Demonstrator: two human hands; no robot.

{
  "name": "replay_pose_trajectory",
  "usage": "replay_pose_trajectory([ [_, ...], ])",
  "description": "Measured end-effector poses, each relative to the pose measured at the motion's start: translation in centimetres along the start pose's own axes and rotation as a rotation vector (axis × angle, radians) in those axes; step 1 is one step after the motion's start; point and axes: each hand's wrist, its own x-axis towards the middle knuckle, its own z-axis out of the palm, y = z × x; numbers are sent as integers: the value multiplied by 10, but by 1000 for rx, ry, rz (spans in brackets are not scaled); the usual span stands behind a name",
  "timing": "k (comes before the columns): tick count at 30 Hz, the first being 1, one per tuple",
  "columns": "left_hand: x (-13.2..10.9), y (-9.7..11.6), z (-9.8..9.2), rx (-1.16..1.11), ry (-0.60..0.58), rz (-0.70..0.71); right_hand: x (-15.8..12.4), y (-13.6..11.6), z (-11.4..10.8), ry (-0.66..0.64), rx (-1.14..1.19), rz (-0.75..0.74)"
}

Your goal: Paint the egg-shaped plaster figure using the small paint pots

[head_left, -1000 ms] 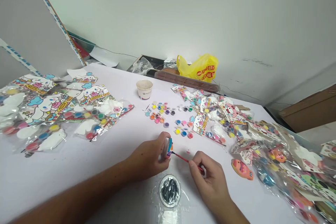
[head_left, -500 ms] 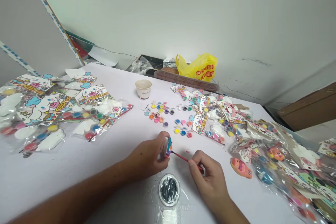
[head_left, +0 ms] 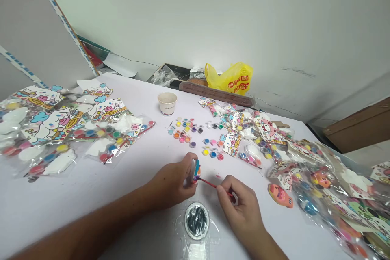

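Between the thumb and fingers of my left hand (head_left: 178,176) is a small figurine (head_left: 196,170), white at the back, with blue, orange and purple paint on its front. My right hand (head_left: 242,207) pinches a thin red paintbrush (head_left: 210,183). The brush tip touches the purple lower part of the figurine. Below my hands lies a round, dark-centred disc with a silver rim (head_left: 196,221) in clear plastic. Small paint pots (head_left: 213,153) in several colours stand beyond my hands. To the right of my right hand rests a painted pink-orange figurine (head_left: 280,196).
A paper cup (head_left: 167,103) stands toward the back. Clear packets of white figurines and paints (head_left: 103,134) cover the left side, with more packets (head_left: 323,178) piled along the right. A yellow plastic bag (head_left: 230,78) sits against the wall behind a brown ledge (head_left: 216,92).
My right hand has shifted slightly left, and the brush tip has moved slightly down and left on the purple part. My left hand keeps the figurine in nearly the same place.
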Motion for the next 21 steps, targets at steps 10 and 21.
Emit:
replay_pose_trajectory([
  [10, 0, -2, 2, 6, 4, 3, 2, -3, 1, 30, -2, -29],
  [21, -1, -3, 1, -5, -9, -3, 2, -5, 1, -11, -14, -60],
])
